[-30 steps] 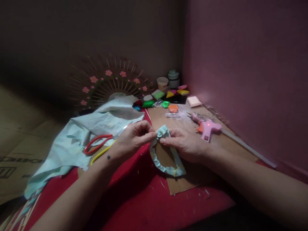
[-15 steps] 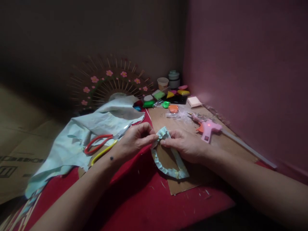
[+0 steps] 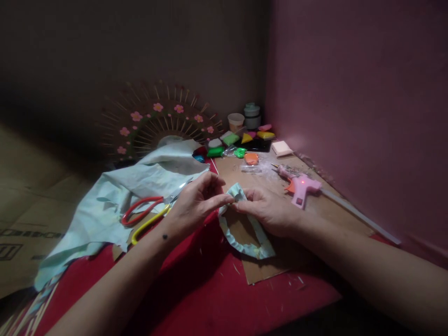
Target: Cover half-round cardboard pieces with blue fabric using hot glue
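Between my hands is a small curved piece (image 3: 263, 239) edged with gathered pale blue cloth, brown in its middle. My right hand (image 3: 268, 207) grips its upper right side, thumb against the cloth. My left hand (image 3: 199, 198) is at its top left edge, the thumb stretched across and pressing on the cloth, the other fingers curled. The fingertips partly hide the upper edge. Beside my left wrist lie scissors (image 3: 143, 211) with red and yellow handles, on a large sheet of pale blue cloth (image 3: 94, 200).
A pink glue gun (image 3: 304, 186) with a lit red light and a long glue stick (image 3: 360, 217) rests on a cardboard sheet (image 3: 325, 214) at right. Clay packets (image 3: 251, 158), a cup (image 3: 236, 122) and a flower-decorated fan (image 3: 158, 107) stand behind. A red surface (image 3: 196, 284) lies below.
My left thumb has straightened and slid right over the cloth edge, and its curled fingers have lifted slightly. The right hand keeps its grip. The view has shifted slightly.
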{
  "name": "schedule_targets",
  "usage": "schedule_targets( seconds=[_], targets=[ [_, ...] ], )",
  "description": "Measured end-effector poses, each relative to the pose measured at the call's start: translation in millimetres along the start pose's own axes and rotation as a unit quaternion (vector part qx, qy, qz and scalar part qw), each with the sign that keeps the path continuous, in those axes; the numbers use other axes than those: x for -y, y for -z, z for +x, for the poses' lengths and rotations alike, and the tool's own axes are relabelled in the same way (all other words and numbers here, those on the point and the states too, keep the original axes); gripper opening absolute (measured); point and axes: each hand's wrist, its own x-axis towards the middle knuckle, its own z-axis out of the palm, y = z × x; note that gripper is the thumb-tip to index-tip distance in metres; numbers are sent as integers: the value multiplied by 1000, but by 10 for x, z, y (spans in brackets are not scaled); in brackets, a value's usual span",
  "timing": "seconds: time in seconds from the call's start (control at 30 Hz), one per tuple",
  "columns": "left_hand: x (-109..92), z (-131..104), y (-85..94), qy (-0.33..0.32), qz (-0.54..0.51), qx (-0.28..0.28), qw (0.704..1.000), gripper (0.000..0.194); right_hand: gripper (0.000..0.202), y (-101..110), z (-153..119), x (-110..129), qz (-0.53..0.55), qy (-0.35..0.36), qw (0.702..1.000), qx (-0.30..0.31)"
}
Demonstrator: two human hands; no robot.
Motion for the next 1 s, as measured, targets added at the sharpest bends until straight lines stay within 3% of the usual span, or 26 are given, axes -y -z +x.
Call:
schedule_targets(
  seconds=[0.1, 0.2, 0.3, 0.37, 0.53, 0.67, 0.83, 1.0],
  targets=[
    [-76, -46, -79, -100, 119, -55, 986, 15, 8, 2, -2, -10, -43, 15, 999, -17],
    [-111, -94, -180, -202, 259, -87, 940, 12, 10, -8, -1, -24, -78, 22, 996, -34],
    [-101, -124, -248, -257, 345, -122, 894, 11, 13, -33, -14, -21, -128, 21, 990, -59],
    [-91, -129, -265, -262, 367, -132, 883, 8, 14, -52, -27, -14, -142, 33, 987, -61],
    [-94, -110, -266, -235, 378, -136, 885, 5, 14, -79, -29, -29, -101, 52, 992, -46],
    [-86, -102, -275, -264, 401, -151, 864, 3, 13, -76, -14, -48, -71, 80, 994, -39],
    [-85, -119, -280, -263, 420, -166, 853, 9, 16, -78, -16, -47, -48, 47, 997, -39],
    [-91, -143, -278, -272, 479, -166, 818, 14, 18, -86, -19, -41, -34, 30, 998, -32]
  ],
)
